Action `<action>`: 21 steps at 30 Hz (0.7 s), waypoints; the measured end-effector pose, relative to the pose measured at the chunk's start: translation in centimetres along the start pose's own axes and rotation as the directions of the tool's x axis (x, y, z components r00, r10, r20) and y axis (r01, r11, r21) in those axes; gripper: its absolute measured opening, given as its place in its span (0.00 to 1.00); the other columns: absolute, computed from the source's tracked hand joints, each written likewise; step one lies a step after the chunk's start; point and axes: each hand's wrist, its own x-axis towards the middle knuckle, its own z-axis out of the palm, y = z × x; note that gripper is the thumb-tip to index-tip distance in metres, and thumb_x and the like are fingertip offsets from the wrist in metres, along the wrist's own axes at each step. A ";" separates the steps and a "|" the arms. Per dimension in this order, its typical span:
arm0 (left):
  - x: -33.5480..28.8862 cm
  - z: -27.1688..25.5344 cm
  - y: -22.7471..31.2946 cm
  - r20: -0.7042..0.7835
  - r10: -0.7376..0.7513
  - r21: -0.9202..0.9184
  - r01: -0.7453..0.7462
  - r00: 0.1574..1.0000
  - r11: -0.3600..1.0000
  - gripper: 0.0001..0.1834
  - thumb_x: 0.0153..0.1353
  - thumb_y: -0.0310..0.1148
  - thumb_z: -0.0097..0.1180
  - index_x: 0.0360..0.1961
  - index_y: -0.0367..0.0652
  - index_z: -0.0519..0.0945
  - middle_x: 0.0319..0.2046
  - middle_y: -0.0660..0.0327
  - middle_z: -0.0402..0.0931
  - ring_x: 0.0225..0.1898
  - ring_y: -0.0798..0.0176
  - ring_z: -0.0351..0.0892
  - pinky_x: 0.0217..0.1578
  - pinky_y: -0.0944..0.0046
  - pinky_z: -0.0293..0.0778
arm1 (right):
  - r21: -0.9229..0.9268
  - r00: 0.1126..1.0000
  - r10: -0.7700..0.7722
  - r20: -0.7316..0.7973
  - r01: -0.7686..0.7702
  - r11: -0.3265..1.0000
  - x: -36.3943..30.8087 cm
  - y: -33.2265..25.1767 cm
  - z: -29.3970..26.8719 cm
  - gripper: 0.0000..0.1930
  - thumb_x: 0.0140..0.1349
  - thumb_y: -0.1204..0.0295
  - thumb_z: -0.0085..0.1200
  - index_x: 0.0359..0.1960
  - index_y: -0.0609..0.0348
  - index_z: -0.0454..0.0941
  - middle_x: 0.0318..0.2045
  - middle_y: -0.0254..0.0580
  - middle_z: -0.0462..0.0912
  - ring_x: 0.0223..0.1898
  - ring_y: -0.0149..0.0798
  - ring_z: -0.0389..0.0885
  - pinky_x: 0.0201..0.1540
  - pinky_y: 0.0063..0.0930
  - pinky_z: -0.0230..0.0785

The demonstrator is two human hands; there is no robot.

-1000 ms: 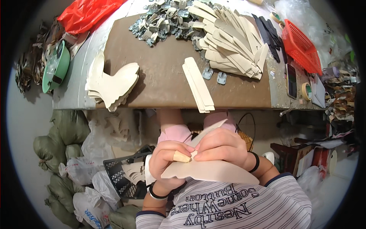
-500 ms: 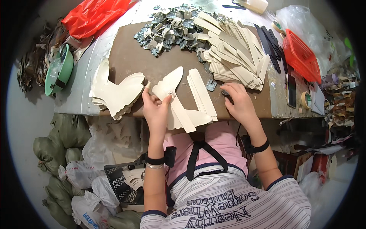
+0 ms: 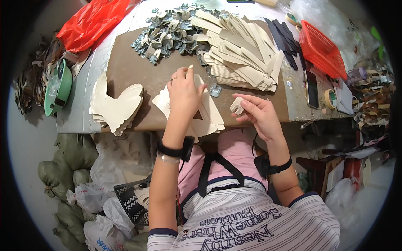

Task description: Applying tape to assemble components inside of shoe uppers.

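My right hand (image 3: 260,116) pinches a small cream slotted tab (image 3: 237,106) between thumb and fingers, just above the table's near edge. Thumb apart from its fingers, my left hand (image 3: 184,92) reaches palm down over some long cream strips (image 3: 212,115). Whether its fingertips touch the strips is hidden. A broad cream cut piece (image 3: 162,101) shows beside that hand, partly covered by it. Further left lies a stack of curved, winged cream pieces (image 3: 113,102). One metal clip (image 3: 215,90) rests on the brown mat between my hands.
Metal clips with cream tabs (image 3: 167,35) are heaped at the back, beside a fanned pile of ribbed cream strips (image 3: 247,54). On the right are black strips (image 3: 287,42), a red basket (image 3: 320,50), a phone (image 3: 311,89) and a tape roll (image 3: 330,99). A green bowl (image 3: 58,90) stands left.
My left hand has let go of the cream piece and strip it held up and moved forward over the strips. My right hand has come up off the table, now showing the slotted tab.
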 end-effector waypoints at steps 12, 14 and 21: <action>0.5 1.9 0.8 0.017 -0.153 -0.049 0.153 0.988 0.987 0.28 0.41 0.30 0.72 0.47 0.40 0.79 0.41 0.50 0.74 0.43 0.43 0.74 0.46 0.51 0.71 | -0.015 0.999 -0.037 0.027 0.037 0.999 -3.2 -0.2 0.0 0.20 0.63 0.78 0.53 0.58 0.62 0.74 0.36 0.34 0.79 0.36 0.25 0.78 0.42 0.19 0.75; 0.5 1.1 1.5 0.094 -0.165 -0.071 0.172 0.982 0.983 0.25 0.45 0.30 0.70 0.46 0.39 0.79 0.42 0.48 0.74 0.45 0.44 0.74 0.45 0.53 0.71 | -0.022 0.999 -0.039 0.024 0.039 0.999 -3.6 0.0 -0.2 0.20 0.63 0.78 0.53 0.57 0.63 0.74 0.37 0.34 0.79 0.36 0.25 0.78 0.41 0.19 0.75; -1.1 -0.1 1.5 -0.117 -0.131 -0.319 0.088 0.984 0.944 0.14 0.62 0.28 0.56 0.48 0.38 0.79 0.41 0.51 0.77 0.36 0.51 0.78 0.37 0.59 0.72 | 0.001 0.992 -0.123 -0.014 0.123 0.992 -4.6 0.1 0.0 0.10 0.62 0.80 0.55 0.45 0.66 0.78 0.38 0.38 0.79 0.35 0.29 0.80 0.40 0.21 0.76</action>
